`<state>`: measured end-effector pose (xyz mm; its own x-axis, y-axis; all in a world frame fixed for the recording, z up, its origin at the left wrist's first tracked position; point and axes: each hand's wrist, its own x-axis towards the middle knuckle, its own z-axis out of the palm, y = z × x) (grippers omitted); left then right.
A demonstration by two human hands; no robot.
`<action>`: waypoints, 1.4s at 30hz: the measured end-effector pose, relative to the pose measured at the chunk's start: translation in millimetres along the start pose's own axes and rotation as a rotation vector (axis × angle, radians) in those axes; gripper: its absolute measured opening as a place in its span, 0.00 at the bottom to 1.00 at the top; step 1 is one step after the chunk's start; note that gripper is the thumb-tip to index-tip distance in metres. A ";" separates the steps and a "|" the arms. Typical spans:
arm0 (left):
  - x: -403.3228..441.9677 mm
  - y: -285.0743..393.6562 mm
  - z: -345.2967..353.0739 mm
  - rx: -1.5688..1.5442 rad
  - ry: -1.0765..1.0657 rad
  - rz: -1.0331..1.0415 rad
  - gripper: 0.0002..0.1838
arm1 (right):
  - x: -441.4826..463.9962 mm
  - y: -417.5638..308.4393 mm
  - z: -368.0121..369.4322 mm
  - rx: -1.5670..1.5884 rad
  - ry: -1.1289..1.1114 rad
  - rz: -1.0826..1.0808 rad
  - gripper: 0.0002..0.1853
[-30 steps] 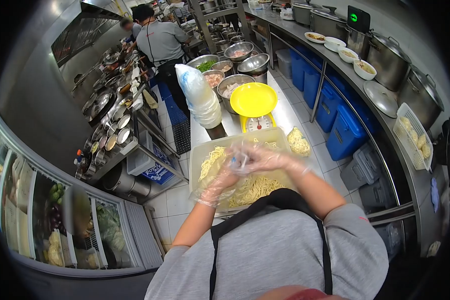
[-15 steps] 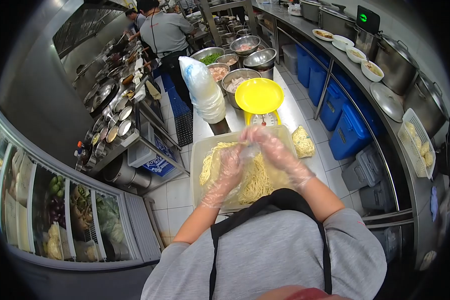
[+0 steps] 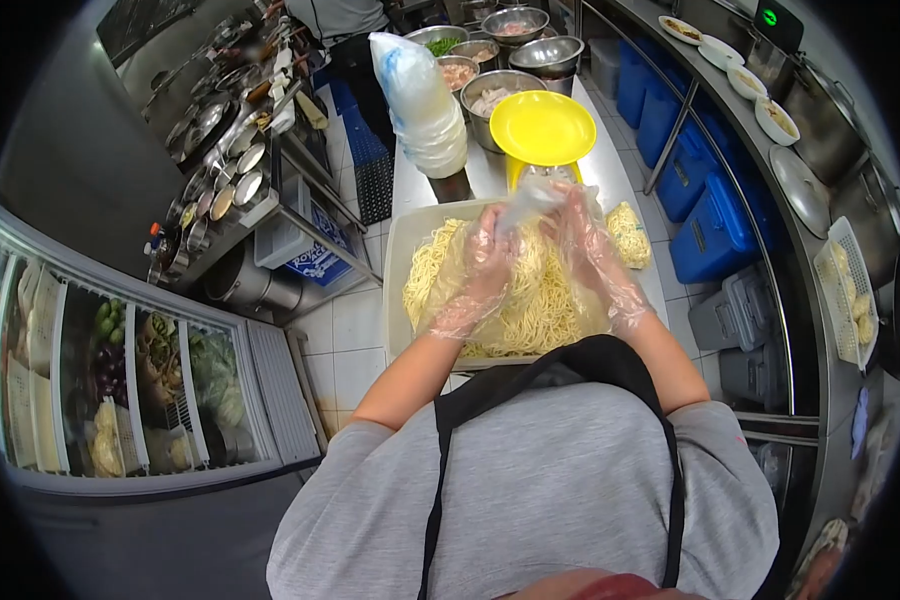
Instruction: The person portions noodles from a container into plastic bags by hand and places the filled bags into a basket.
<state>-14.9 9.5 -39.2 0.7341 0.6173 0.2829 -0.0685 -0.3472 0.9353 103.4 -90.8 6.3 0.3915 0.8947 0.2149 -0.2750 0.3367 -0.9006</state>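
Both of my hands wear clear plastic gloves. My left hand (image 3: 488, 262) and my right hand (image 3: 588, 245) are raised over a tub (image 3: 398, 262) of yellow noodles (image 3: 545, 315). Between them is a thin clear plastic bag (image 3: 532, 203). The fingers of each hand pinch its edge, partly blurred by the shiny film. Beyond the tub stands a scale with a yellow dish (image 3: 542, 128), its dial partly covered by the bag. A filled bag of noodles (image 3: 627, 237) lies right of the tub.
A tall stack of plastic bags (image 3: 420, 110) stands on a dark holder behind the tub. Metal bowls of meat (image 3: 492, 100) and greens (image 3: 442, 46) fill the table's far end. Blue bins (image 3: 715, 230) sit under the right counter. A co-worker (image 3: 340, 18) stands far left.
My hands have moved apart, and the plastic bag shows more widely between them. The view has tipped down and shifted, so less of the co-worker shows.
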 end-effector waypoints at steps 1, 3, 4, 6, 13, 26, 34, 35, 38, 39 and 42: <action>-0.9 -0.3 8.1 -0.155 0.137 0.049 0.14 | -7.3 4.2 2.2 -0.069 0.065 0.081 0.29; -1.3 2.0 12.9 -0.309 0.268 0.093 0.12 | -9.7 28.7 -7.5 -0.184 0.063 0.137 0.45; -1.1 5.1 13.5 -0.509 0.308 0.097 0.10 | -12.6 31.1 -2.2 -0.182 0.071 0.142 0.45; 0.3 13.4 14.4 -0.909 0.385 0.106 0.08 | -22.0 35.2 15.8 -0.117 0.247 0.151 0.51; -6.3 34.9 18.4 -0.192 0.406 0.205 0.07 | -27.0 17.4 23.7 0.147 0.138 0.108 0.41; 6.1 60.9 1.0 -0.178 0.212 0.031 0.14 | -25.3 -45.3 25.2 -0.794 0.120 -0.530 0.29; -12.7 82.8 22.5 0.367 -0.139 0.452 0.13 | -48.1 -60.5 36.1 -0.816 0.097 -0.689 0.05; -9.5 60.5 15.5 0.288 -0.127 0.439 0.15 | -52.2 -62.2 35.8 -0.811 0.090 -0.682 0.05; -8.2 54.5 15.4 -0.036 0.029 0.439 0.14 | -49.2 -51.9 19.2 -0.594 0.058 -0.601 0.13; -6.4 58.5 16.5 -0.285 0.179 0.461 0.12 | -49.2 -45.1 15.2 -0.593 0.053 -0.603 0.13; -9.5 70.3 10.1 -0.511 0.191 0.245 0.17 | -51.0 -36.4 14.7 -0.433 0.130 -0.330 0.26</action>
<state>-19.9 -27.9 21.7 0.5247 0.6947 0.4920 -0.5711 -0.1413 0.8086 80.5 -144.3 33.6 0.5082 0.7095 0.4882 0.2557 0.4170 -0.8722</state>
